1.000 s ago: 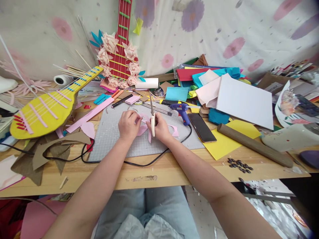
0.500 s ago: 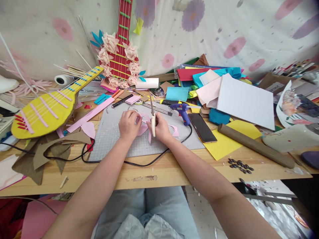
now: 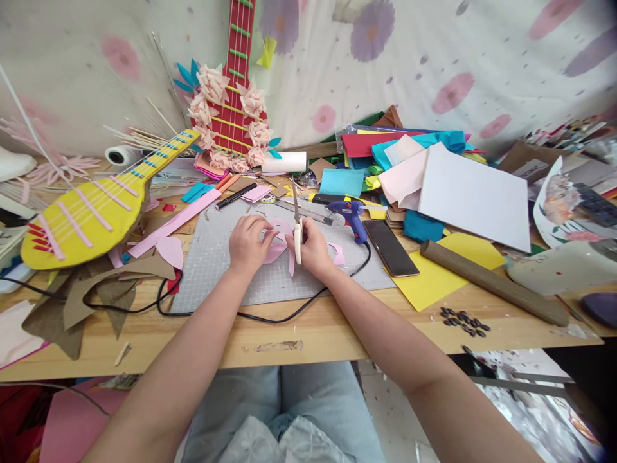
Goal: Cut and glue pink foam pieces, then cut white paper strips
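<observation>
Head view, right grip (image 3: 314,247) holding scissors (image 3: 297,243), left grip (image 3: 248,244) unclear, pink paper (image 3: 275,253) between them

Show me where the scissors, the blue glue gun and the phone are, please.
Scissors (image 3: 297,239): head view, on the pale handle.
Blue glue gun (image 3: 355,220): head view, on its blue body.
Phone (image 3: 391,248): head view, middle of the dark screen.

White-handled scissors (image 3: 297,243), blades seemingly closed, point forward beside pink paper (image 3: 276,253), cut into curved pieces, over a gray mat (image 3: 216,257).
</observation>
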Available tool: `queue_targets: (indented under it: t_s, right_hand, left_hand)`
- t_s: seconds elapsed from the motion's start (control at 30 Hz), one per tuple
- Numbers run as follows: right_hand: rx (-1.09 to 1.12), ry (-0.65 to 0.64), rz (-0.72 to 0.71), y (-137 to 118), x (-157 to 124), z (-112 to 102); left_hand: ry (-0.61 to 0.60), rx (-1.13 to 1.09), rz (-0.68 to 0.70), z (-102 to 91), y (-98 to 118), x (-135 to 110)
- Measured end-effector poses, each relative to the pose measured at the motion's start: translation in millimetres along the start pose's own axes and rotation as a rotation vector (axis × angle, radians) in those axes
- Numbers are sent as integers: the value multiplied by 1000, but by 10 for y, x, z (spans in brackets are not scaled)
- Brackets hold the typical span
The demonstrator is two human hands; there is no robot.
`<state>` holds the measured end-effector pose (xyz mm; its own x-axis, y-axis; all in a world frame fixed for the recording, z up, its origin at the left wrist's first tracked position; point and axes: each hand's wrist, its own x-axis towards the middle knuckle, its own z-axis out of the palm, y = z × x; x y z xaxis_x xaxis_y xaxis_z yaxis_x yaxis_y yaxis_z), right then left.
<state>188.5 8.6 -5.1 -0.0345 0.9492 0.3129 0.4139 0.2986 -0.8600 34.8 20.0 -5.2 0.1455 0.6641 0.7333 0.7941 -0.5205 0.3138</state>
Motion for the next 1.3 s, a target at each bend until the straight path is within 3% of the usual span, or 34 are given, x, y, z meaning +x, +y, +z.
queue_targets:
  t_s: [0.23,0.83,1.0,1.1,1.2,1.3]
  right_hand:
    - [-68,-20,16,-29,-16,6]
    - [-86,-49,-4,-33,-21,12]
    - [-79,-15,6,-4,7,18]
    - [-7,95,41,70,76,-34]
    - [96,247,107,182,167,-133]
    - [172,361,183,312,239,-229]
  left_hand:
    - [-52,125,-98,44,37,-5]
    - [-38,72,-170,90,25,-22]
    - [-27,30,-156,83,25,-8]
    - [-39,-40,-94,54,45,10]
    - [-165,-75,-12,55,109,-8]
    - [-493,-105,169,113,189,-82]
